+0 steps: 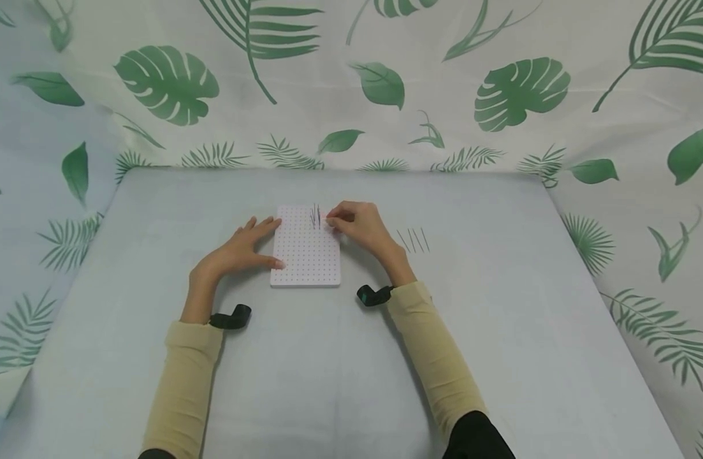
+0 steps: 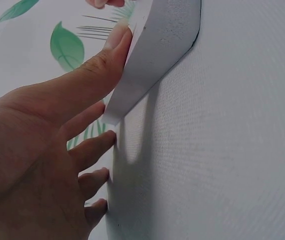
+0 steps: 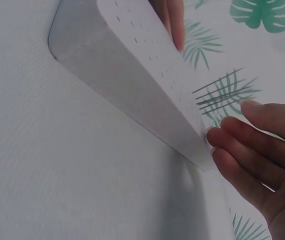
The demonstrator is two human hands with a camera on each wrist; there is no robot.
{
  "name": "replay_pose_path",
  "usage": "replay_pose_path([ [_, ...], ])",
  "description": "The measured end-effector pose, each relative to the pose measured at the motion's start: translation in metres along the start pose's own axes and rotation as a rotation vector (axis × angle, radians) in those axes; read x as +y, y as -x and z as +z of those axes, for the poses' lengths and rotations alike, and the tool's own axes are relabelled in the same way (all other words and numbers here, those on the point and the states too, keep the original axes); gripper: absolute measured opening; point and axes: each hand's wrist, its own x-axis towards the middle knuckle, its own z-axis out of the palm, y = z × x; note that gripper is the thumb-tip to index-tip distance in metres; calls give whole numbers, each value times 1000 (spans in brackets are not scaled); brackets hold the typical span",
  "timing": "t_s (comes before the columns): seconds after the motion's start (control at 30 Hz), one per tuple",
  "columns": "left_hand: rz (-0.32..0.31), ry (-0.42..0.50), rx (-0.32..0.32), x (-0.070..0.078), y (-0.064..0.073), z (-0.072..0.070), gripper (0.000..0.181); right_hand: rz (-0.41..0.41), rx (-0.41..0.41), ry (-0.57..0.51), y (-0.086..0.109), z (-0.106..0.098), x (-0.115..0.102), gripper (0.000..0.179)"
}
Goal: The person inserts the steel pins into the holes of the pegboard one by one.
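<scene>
A white pegboard [image 1: 305,255] with rows of small holes lies on the table. Several thin dark needle-like sticks [image 3: 220,92] stand upright in it near its far end. My left hand [image 1: 236,250] is spread along the board's left side; its thumb [image 2: 102,70] presses on the near part, while a fingertip touches the edge farther up. At the board's far right edge is my right hand [image 1: 362,224], close beside the standing sticks. In the right wrist view its thumb [image 3: 267,117] and fingers are apart, and no stick shows between them.
Several more thin dark sticks [image 1: 413,240] lie in a row on the white tabletop [image 1: 500,306], right of the right hand. Dark wrist cameras [image 1: 232,317] are strapped at both wrists. A leaf-patterned cloth [image 1: 340,76] hangs behind the table.
</scene>
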Motion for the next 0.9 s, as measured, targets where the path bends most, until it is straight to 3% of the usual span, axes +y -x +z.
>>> replay_pose_path([
  [0.43,3,3,-2,-2,0,0,101,-3,9,77,7,-16,8,26],
  [0.9,-5,14,-3,0,0,0,101,8,-26,154,14,-34,18,16],
])
